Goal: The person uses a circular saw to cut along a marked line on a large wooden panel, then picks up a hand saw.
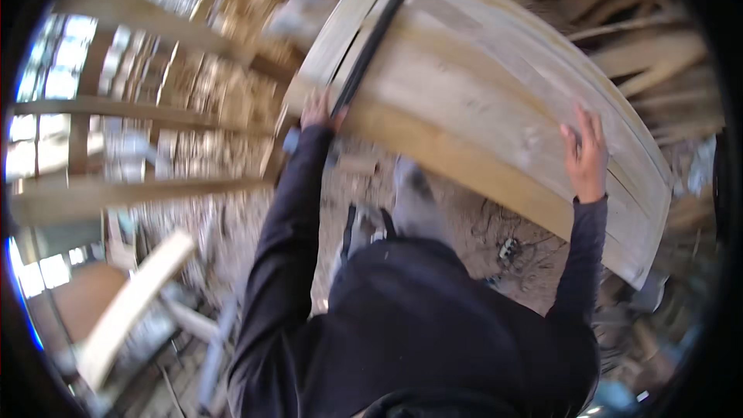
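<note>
A curved pale wooden panel (480, 108) of several boards fills the upper middle, with a long black bar (379, 31) lying diagonally across its left part. My left hand (323, 114) is at the panel's left edge, closed on the lower end of the black bar. My right hand (588, 155) rests on or just over the right part of the panel, fingers apart; whether it touches is unclear. A small blue object (291, 139), too blurred to name, is beside my left wrist.
Wooden rails (135, 190) run along the left, before a blurred slatted wall. A pale curved plank (135, 306) and scattered timber lie at lower left. Wood pieces (635, 54) are heaped at upper right. My leg and the dirt floor (511, 224) show below the panel, with small debris.
</note>
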Demonstrator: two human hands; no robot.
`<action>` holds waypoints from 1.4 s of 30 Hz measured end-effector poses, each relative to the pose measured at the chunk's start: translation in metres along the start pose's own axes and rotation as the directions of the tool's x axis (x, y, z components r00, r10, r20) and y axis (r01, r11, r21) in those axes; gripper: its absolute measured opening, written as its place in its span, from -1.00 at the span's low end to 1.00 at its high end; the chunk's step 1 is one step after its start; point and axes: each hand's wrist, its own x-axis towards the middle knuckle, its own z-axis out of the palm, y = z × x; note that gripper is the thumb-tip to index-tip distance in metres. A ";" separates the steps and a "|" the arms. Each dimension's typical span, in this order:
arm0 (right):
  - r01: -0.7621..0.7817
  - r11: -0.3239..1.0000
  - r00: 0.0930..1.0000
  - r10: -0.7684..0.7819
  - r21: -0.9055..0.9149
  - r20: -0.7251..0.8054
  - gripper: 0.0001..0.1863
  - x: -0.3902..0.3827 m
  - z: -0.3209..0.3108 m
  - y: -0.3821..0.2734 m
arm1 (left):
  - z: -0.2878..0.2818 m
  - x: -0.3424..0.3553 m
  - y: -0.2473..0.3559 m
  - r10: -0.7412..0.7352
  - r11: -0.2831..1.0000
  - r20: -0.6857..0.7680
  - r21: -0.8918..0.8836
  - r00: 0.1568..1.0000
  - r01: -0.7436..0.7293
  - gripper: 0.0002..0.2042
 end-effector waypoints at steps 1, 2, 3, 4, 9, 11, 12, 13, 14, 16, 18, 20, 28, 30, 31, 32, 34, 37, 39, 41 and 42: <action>0.064 0.998 0.996 -0.065 0.029 0.063 -0.62 -0.024 0.019 -0.002 | -0.024 -0.003 -0.004 0.028 0.998 -0.082 -0.060 0.996 -0.033 -0.19; 0.116 0.993 0.987 -0.119 0.035 0.112 -0.62 -0.054 0.040 0.000 | -0.043 -0.010 0.000 0.048 0.989 -0.182 -0.132 0.982 -0.072 -0.25; 0.088 0.992 0.968 -0.106 0.088 0.229 -0.62 -0.078 0.052 -0.004 | -0.066 -0.026 0.014 0.073 0.940 -0.357 -0.288 0.931 -0.184 -0.34; 0.056 0.985 0.935 -0.110 0.164 0.336 -0.61 -0.100 0.067 -0.017 | -0.093 -0.054 0.005 0.025 0.934 -0.474 -0.303 0.880 -0.189 -0.43; -0.093 0.915 0.587 -0.268 0.392 0.764 -0.66 -0.161 0.151 -0.073 | -0.115 -0.252 -0.091 -0.509 0.846 -0.650 -0.499 0.564 0.188 -0.51; -0.001 0.938 0.489 -0.302 0.346 0.818 -0.66 -0.182 0.207 -0.074 | -0.075 -0.342 -0.122 -0.694 0.719 -0.586 -0.543 0.418 0.433 -0.50; 0.053 0.947 0.445 -0.305 0.315 0.842 -0.65 -0.195 0.242 -0.073 | -0.048 -0.390 -0.130 -0.756 0.644 -0.560 -0.546 0.339 0.535 -0.50; 0.002 0.965 0.416 -0.238 0.261 0.878 -0.64 -0.207 0.279 -0.072 | -0.014 -0.431 -0.131 -0.856 0.500 -0.434 -0.552 0.282 0.668 -0.49; -0.046 0.979 0.379 -0.167 0.199 0.910 -0.62 -0.220 0.312 -0.074 | 0.022 -0.469 -0.125 -0.934 0.334 -0.296 -0.532 0.199 0.778 -0.48; -0.001 0.997 0.286 -0.071 0.074 0.956 -0.59 -0.218 0.369 -0.072 | 0.104 -0.510 -0.091 -0.966 0.224 -0.017 -0.543 0.257 0.809 -0.45; 0.125 0.990 0.268 -0.090 0.058 0.959 -0.58 -0.226 0.457 -0.055 | 0.181 -0.540 -0.054 -0.935 0.102 0.224 -0.572 0.274 0.814 -0.38; 0.281 0.959 0.280 -0.051 -0.031 0.959 -0.58 -0.230 0.547 -0.030 | 0.227 -0.512 0.006 -0.807 -0.139 0.571 -0.431 0.150 0.891 -0.17; 0.299 0.900 0.537 -0.434 0.319 0.723 -0.62 -0.279 0.846 -0.027 | 0.279 -0.472 0.040 -0.752 -0.130 0.647 0.044 -0.128 0.990 -0.23; 0.305 0.926 0.573 -0.364 0.221 0.734 -0.59 -0.293 0.894 -0.018 | 0.278 -0.481 0.047 -0.802 -0.125 0.594 -0.074 -0.056 0.989 -0.34; 0.300 0.928 0.573 -0.362 0.222 0.736 -0.59 -0.298 0.913 -0.009 | 0.279 -0.484 0.050 -0.803 -0.123 0.593 -0.069 -0.059 0.990 -0.34; 0.304 0.941 0.576 -0.307 0.150 0.758 -0.53 -0.295 0.933 -0.003 | 0.281 -0.485 0.051 -0.810 -0.134 0.584 -0.104 -0.049 0.986 -0.37; 0.314 0.945 0.591 -0.266 0.087 0.762 -0.46 -0.284 0.967 0.002 | 0.290 -0.476 0.053 -0.827 -0.137 0.561 -0.158 -0.025 0.978 -0.41; 0.270 0.954 0.655 -0.086 -0.126 0.751 -0.27 -0.313 0.978 -0.012 | 0.294 -0.481 0.057 -0.816 -0.124 0.577 -0.123 -0.031 0.985 -0.44; 0.291 0.939 0.605 -0.033 -0.182 0.795 -0.24 -0.335 0.968 -0.029 | 0.288 -0.491 0.060 -0.830 -0.105 0.556 -0.088 -0.039 0.991 -0.44; 0.470 0.863 0.587 -0.151 -0.183 0.795 -0.29 -0.310 0.971 -0.024 | 0.292 -0.484 0.058 -0.799 -0.107 0.601 -0.096 -0.028 0.990 -0.46; 0.458 0.870 0.607 -0.159 -0.180 0.779 -0.29 -0.300 0.972 -0.024 | 0.297 -0.483 0.054 -0.811 -0.087 0.585 -0.109 -0.007 0.990 -0.46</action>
